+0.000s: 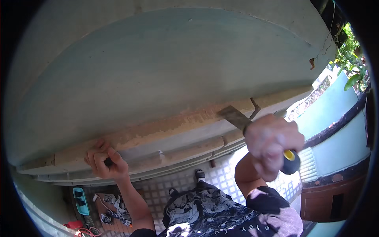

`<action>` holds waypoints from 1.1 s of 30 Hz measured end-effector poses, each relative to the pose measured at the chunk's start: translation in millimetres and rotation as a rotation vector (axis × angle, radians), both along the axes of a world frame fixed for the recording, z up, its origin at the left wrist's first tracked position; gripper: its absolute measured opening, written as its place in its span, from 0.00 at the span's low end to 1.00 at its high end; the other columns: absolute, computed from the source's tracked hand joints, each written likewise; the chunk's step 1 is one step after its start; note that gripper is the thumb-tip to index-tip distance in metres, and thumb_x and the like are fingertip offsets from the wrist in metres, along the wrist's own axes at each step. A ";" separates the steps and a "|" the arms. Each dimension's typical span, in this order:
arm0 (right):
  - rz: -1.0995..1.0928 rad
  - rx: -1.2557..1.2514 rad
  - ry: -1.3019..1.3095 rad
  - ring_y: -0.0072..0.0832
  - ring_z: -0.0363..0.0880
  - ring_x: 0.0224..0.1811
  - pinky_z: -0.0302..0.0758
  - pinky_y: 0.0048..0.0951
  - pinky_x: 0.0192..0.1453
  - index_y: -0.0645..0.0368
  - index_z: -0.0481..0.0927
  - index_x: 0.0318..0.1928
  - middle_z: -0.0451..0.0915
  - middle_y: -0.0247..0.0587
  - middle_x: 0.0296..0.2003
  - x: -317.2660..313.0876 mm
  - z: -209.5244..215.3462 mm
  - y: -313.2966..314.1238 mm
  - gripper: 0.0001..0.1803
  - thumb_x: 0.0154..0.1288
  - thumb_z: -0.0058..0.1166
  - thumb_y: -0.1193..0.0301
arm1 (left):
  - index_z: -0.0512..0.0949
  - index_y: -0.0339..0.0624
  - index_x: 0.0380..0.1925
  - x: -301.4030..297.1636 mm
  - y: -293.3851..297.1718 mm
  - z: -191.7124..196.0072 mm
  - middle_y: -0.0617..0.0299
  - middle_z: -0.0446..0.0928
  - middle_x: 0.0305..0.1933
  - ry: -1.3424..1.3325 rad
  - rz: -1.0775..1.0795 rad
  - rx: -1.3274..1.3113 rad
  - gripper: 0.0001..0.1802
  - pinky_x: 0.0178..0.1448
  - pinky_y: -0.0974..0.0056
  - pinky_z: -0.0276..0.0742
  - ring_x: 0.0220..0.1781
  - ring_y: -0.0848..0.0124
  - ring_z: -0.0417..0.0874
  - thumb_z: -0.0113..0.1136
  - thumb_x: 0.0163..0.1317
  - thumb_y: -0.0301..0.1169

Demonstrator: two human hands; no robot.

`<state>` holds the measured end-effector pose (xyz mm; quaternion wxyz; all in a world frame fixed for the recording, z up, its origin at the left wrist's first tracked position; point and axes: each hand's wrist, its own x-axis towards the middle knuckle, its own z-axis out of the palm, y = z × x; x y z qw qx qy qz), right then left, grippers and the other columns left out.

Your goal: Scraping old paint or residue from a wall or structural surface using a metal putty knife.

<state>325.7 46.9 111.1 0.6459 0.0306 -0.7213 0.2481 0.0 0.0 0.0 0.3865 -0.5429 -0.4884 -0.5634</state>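
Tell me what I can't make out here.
All in the head view:
Scraper handle: mostly covered by the right hand.
That hand's fingers: blurred.
Dark spot inside the left hand: too small to tell object from shadow.
Dark items in the teal tray: too small to identify.
Left sleeve: cut by the lower edge.

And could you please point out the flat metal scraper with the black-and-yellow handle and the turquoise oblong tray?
Flat metal scraper with black-and-yellow handle [233, 117]: head view, on its blade.
Turquoise oblong tray [83, 210]: head view, on its bare lower end.
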 end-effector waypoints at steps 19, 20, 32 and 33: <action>0.239 0.128 -0.060 0.21 0.66 0.08 0.61 0.20 0.10 0.56 0.64 0.17 0.69 0.33 0.12 -13.7 7.2 -10.8 0.15 0.58 0.50 0.82 | 0.59 0.44 0.14 15.9 4.9 13.3 0.62 0.70 0.18 -0.136 0.133 0.034 0.23 0.38 0.61 0.65 0.22 0.65 0.68 0.61 0.60 0.17; 0.234 0.088 -0.044 0.20 0.65 0.08 0.61 0.20 0.10 0.56 0.64 0.17 0.69 0.34 0.12 -22.4 3.9 -10.4 0.15 0.56 0.50 0.82 | 0.59 0.44 0.14 13.4 3.8 11.9 0.62 0.70 0.19 -0.127 0.131 0.035 0.23 0.38 0.61 0.65 0.23 0.65 0.68 0.60 0.60 0.16; 0.079 0.015 -0.024 0.21 0.64 0.07 0.60 0.21 0.10 0.54 0.65 0.18 0.67 0.30 0.11 -39.5 3.1 -17.6 0.20 0.70 0.51 0.71 | 0.60 0.45 0.14 14.3 9.1 12.8 0.64 0.67 0.18 -0.133 0.119 0.042 0.21 0.35 0.62 0.60 0.23 0.64 0.68 0.58 0.57 0.14; 0.171 0.065 0.023 0.22 0.63 0.07 0.60 0.23 0.11 0.54 0.65 0.18 0.67 0.29 0.11 -38.3 4.1 -21.3 0.21 0.71 0.51 0.69 | 0.60 0.45 0.14 11.8 7.2 10.5 0.64 0.67 0.18 -0.135 0.130 0.040 0.21 0.35 0.62 0.60 0.23 0.64 0.68 0.58 0.57 0.14</action>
